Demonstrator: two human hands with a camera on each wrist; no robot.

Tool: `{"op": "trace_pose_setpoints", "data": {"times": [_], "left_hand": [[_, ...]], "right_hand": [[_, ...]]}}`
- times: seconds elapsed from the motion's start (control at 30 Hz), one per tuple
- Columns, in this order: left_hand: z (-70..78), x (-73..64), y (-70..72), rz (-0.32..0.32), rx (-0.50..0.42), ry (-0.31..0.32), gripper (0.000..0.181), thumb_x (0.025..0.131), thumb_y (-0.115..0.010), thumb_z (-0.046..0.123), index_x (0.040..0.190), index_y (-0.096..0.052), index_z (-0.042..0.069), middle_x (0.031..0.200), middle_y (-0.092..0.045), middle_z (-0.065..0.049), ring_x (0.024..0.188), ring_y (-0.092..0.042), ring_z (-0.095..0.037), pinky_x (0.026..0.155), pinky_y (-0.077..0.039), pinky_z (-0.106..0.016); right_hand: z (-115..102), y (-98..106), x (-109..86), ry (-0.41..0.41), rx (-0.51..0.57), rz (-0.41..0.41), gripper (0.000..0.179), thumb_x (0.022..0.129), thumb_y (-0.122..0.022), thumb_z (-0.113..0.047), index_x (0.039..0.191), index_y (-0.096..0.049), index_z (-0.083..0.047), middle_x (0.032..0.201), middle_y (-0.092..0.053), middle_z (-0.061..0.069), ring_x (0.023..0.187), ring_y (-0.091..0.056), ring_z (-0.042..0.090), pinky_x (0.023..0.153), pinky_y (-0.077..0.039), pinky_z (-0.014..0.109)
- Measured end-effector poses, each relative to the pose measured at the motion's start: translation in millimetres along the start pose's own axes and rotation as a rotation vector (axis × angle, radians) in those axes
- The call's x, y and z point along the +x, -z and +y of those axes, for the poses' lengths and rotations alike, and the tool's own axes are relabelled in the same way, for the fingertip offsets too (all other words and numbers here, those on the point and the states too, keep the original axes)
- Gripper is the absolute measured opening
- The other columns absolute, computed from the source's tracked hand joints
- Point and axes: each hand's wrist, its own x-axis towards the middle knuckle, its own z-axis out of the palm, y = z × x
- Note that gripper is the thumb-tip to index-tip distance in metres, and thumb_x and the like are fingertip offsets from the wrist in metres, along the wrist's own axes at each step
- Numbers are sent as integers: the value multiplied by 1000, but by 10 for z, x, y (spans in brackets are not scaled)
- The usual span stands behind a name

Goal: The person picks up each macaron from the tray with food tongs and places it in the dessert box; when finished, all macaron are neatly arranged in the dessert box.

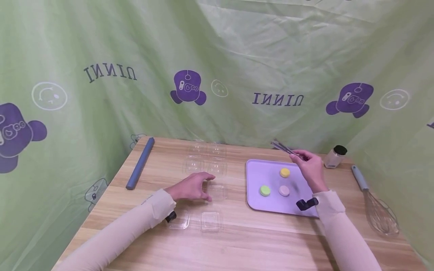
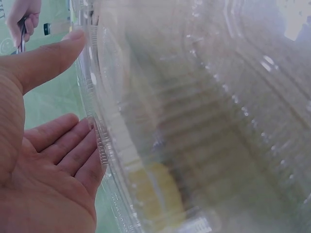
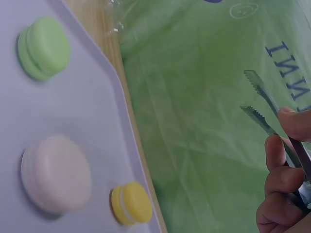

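Note:
My right hand grips metal tongs above the lilac tray's far right part. In the right wrist view the serrated tong tips stand apart with nothing between them. On the tray lie a yellow macaron, a green macaron and a pink macaron. My left hand is spread, thumb and fingers apart, at a clear plastic container. Its fingertips are right at the container's edge in the left wrist view, where a blurred yellow shape shows through the plastic.
More clear compartments stand behind the left hand, with clear square pieces in front. A blue rod lies at the left. A black-lidded jar and a whisk are at the right; a green curtain hangs behind the table.

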Motion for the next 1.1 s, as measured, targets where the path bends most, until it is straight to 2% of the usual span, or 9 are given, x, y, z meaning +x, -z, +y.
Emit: {"op": "trace_pose_setpoints", "data": {"times": [0.17, 0.33, 0.43, 0.53, 0.6, 0.7, 0.9, 1.1], "left_hand": [[4, 6, -8, -4, 13, 7, 85, 72, -91, 28, 145, -52, 8, 145, -59, -11, 135, -55, -31, 120, -43, -48], [13, 9, -2, -4, 7, 10, 84, 72, -91, 27, 144, -53, 7, 145, -60, -10, 135, -55, -31, 119, -43, -49], [14, 9, -4, -3, 5, 14, 83, 72, -91, 26, 144, -54, 8, 144, -60, -10, 135, -55, -31, 119, -43, -49], [13, 11, -8, 1, 4, 18, 82, 72, -91, 25, 143, -55, 8, 144, -61, -10, 134, -56, -30, 119, -44, -49], [12, 16, -9, 2, 4, 15, 82, 71, -91, 25, 143, -55, 7, 143, -61, -10, 134, -56, -30, 119, -44, -49], [5, 17, -10, 6, 3, 7, 82, 71, -92, 26, 142, -55, 6, 143, -61, -10, 133, -57, -30, 118, -44, -49], [-8, 29, -15, 10, 21, 2, 81, 71, -91, 26, 141, -56, 6, 142, -62, -9, 133, -57, -29, 118, -45, -47], [-4, 28, -18, 11, 12, 13, 81, 71, -92, 25, 142, -56, 7, 142, -62, -9, 133, -57, -29, 119, -45, -46]], "right_hand": [[127, 138, -35, -17, -38, 14, 44, 91, -76, -31, 122, -71, -1, 75, -63, -35, 72, -63, -12, 63, -50, 8], [273, 277, -80, -77, -154, 1, 46, 92, -74, -36, 123, -71, -3, 74, -63, -31, 75, -66, -2, 62, -49, 14], [378, 342, -104, -109, -256, -32, 45, 93, -73, -38, 123, -71, -4, 79, -71, -18, 75, -65, 2, 63, -48, 17], [487, 378, -120, -118, -320, -67, 44, 93, -72, -35, 124, -70, -5, 90, -77, 2, 76, -60, 5, 63, -46, 18], [546, 393, -134, -114, -346, -86, 43, 93, -72, -33, 124, -70, -4, 99, -77, 12, 77, -57, 7, 63, -45, 19], [605, 412, -161, -97, -381, -122, 42, 93, -72, -32, 124, -70, -4, 109, -74, 20, 79, -57, 11, 65, -45, 20], [654, 419, -231, -98, -394, -195, 43, 94, -70, -34, 126, -68, -5, 118, -71, 24, 88, -58, 21, 73, -41, 27], [690, 392, -263, -108, -388, -201, 42, 93, -70, -33, 124, -69, -5, 115, -72, 22, 91, -57, 24, 75, -39, 28]]}}
